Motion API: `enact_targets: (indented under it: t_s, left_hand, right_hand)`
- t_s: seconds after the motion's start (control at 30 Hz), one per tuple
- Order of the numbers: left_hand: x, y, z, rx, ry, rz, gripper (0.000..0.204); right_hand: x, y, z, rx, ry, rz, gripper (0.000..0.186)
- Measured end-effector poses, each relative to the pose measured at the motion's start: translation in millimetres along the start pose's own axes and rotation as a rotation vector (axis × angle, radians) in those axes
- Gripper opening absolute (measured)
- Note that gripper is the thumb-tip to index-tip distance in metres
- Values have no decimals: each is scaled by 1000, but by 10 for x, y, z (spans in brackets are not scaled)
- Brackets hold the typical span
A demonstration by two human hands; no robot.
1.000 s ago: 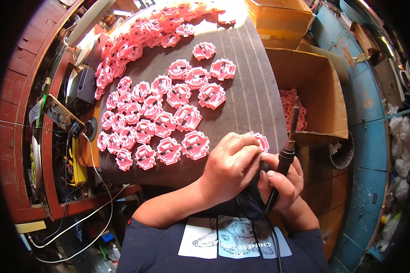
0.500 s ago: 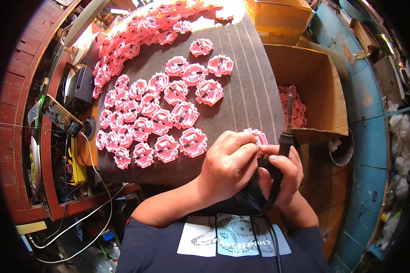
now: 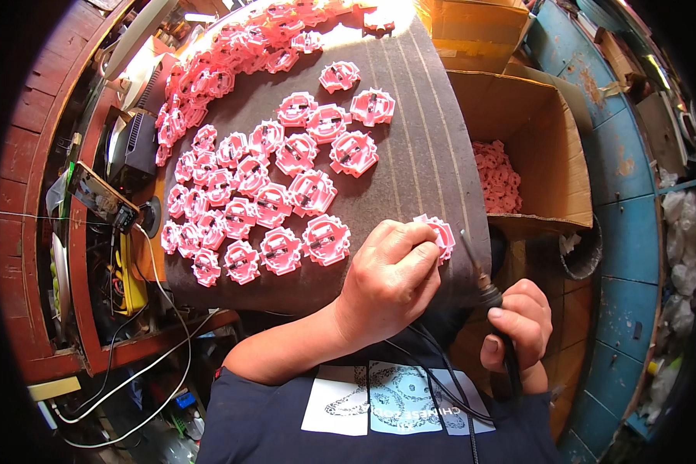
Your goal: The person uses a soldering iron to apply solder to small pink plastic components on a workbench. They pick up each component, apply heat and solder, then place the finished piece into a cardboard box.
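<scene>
My left hand (image 3: pixel 387 274) is closed on a pink plastic part (image 3: pixel 443 238) near the front right of the dark work mat; the fingers cover its left side. My right hand (image 3: pixel 524 325) grips a soldering iron (image 3: pixel 489 295) by its black handle. The iron's thin metal tip points up and to the left, a little to the right of the held part and apart from it. Rows of similar pink plastic parts (image 3: pixel 273 204), with dark pieces across their middles, lie on the mat to the left of my hands.
A heap of pink parts (image 3: pixel 216 73) fills the mat's far left. To the right, an open cardboard box (image 3: pixel 545 147) holds more pink parts. A dark bin (image 3: pixel 582 255) stands below it. Black cords (image 3: pixel 448 379) hang across my lap.
My right hand has drawn back down and to the right, away from my left hand. The soldering iron has come with it, now tilted left. My left hand stays almost where it was.
</scene>
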State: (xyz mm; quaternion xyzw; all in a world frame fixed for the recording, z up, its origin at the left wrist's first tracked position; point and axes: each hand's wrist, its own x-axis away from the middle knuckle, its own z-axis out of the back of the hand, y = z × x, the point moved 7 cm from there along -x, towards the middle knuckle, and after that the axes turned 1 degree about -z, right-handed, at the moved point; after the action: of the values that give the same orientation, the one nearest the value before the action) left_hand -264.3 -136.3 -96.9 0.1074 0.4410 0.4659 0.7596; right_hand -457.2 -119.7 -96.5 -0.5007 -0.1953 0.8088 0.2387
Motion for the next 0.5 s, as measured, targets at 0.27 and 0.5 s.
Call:
enact_targets:
  t_s: [0.27, 0.5]
  left_hand:
    - [3, 4, -4, -10, 1, -9, 25]
    - [9, 0, -7, -5, 11, -15, 26]
  right_hand:
    - [-46, -34, -32, -25, -66, 27, 33]
    - [-56, -43, -33, -10, -69, 35, 34]
